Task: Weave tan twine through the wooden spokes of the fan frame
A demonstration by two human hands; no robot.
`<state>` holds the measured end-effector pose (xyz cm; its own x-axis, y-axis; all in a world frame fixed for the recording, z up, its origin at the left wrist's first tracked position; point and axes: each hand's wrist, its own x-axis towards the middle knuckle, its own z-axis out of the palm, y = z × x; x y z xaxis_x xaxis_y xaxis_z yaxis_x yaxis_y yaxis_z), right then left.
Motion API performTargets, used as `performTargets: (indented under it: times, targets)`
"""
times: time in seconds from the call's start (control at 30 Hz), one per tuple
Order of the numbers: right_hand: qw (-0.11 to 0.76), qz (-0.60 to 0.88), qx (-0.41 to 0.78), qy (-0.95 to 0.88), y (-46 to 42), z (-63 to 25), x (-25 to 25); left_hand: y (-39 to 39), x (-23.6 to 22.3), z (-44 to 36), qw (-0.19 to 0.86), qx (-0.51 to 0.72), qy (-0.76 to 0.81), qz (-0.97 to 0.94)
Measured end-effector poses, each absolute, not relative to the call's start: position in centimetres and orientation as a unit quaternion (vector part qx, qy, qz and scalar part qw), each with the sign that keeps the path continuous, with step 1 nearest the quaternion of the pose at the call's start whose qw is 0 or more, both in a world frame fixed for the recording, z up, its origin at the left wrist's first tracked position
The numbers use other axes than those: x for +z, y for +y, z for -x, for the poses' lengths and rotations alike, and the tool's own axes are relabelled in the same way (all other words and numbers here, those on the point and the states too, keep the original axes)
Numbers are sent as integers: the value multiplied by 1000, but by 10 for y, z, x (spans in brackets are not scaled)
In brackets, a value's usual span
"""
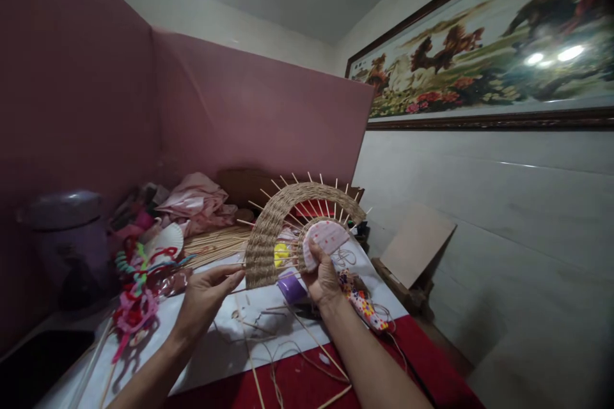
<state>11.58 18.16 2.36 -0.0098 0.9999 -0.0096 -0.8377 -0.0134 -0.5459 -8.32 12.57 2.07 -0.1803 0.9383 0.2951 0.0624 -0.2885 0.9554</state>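
A half-round woven fan of straw-coloured cord stands upright over the table, thin wooden sticks poking out past its outer rim. Its small inner half-circle is covered with pale pink, red-dotted cloth. My right hand grips this inner part, thumb on the cloth and the other fingers mostly hidden behind it. At the fan's lower left edge, my left hand pinches a stick end between thumb and fingertips. Below the fan lie a purple roll and a yellow item, partly seen through the sticks.
Loose sticks and cord lie on the white and red table top. Colourful pipe cleaners are heaped at the left, near a stick bundle and pink cloth. A flower-patterned piece lies right of my right wrist.
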Motion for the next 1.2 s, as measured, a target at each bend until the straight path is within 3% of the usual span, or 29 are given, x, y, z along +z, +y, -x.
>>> performTargets:
  times: [0.2, 0.7, 1.2]
  targets:
    - [693, 209, 657, -211, 186, -117, 17, 122, 13, 80, 197, 594, 537, -565]
    - [676, 205, 672, -222, 187, -123, 20, 104, 25, 72, -125, 373, 683, -615]
    - [696, 200, 659, -204, 189, -123, 17, 106, 10, 70, -222, 347, 602, -684]
